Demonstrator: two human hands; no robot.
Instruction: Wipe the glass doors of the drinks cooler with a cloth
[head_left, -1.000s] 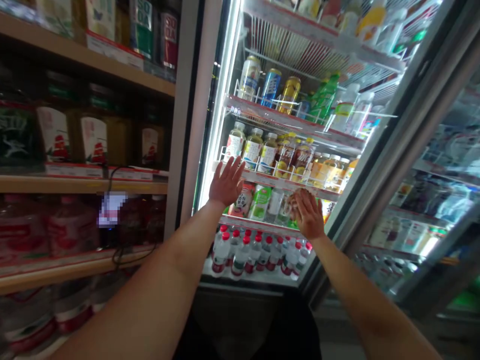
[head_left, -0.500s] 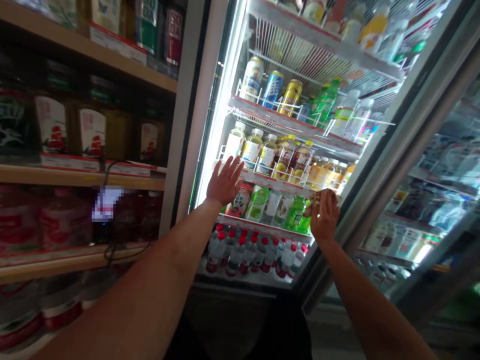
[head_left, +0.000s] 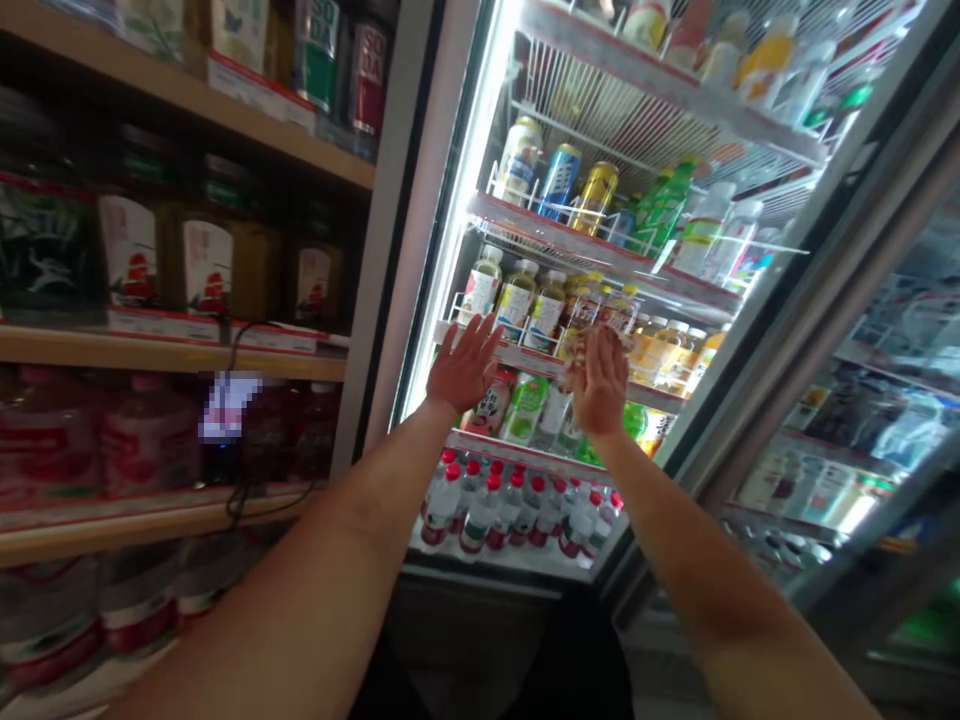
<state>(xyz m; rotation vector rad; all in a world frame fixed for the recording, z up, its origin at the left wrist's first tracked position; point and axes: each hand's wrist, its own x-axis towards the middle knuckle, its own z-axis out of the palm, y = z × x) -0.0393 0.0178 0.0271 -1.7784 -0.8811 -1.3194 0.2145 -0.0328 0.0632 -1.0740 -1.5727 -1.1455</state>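
Both my arms reach into an open drinks fridge. My left hand (head_left: 465,365) is open, its fingers spread against the red-edged front rail of the middle shelf (head_left: 525,357), below yellow-labelled tea bottles (head_left: 514,297). My right hand (head_left: 602,383) is raised at the same rail a little to the right, in front of amber bottles (head_left: 660,350). Its fingers press a small brownish, cloth-like thing (head_left: 574,346) that I cannot make out. Green and red packs (head_left: 525,405) stand on the shelf just under both hands.
Cans (head_left: 559,180) and green bottles (head_left: 664,205) fill the shelf above. Red-capped water bottles (head_left: 480,510) stand at the bottom. The fridge's glass door (head_left: 825,300) hangs open at right. Wooden shelves (head_left: 150,352) with cartons and large water bottles (head_left: 75,440) are at left.
My right hand swung out to the right end of the shelf rail, then came back left and higher, close to my left hand. The left hand has stayed at the rail.
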